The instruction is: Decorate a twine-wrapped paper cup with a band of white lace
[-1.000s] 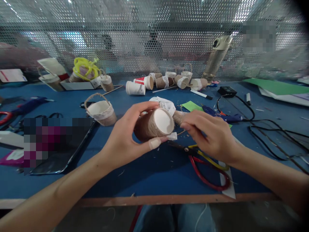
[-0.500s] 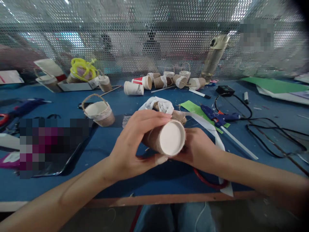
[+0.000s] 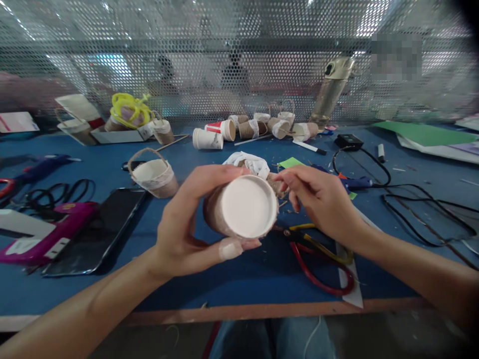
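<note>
Left hand (image 3: 177, 227) grasps wrapped cup (image 3: 247, 207), right hand (image 3: 324, 202) curled beside, hold unclear, box (image 3: 121, 135) of yellow tubing (image 3: 126, 105) by far edge of table (image 3: 179, 294)

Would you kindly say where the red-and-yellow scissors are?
In the head view, the scissors lie right of centre on the blue table, below the right hand.

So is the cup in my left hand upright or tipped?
Tipped: your left hand holds the cup, its white end facing the camera.

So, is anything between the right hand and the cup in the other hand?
Nothing visible: the right hand is close beside the cup in the left hand. The scissors lie on the table, not between them.
</note>
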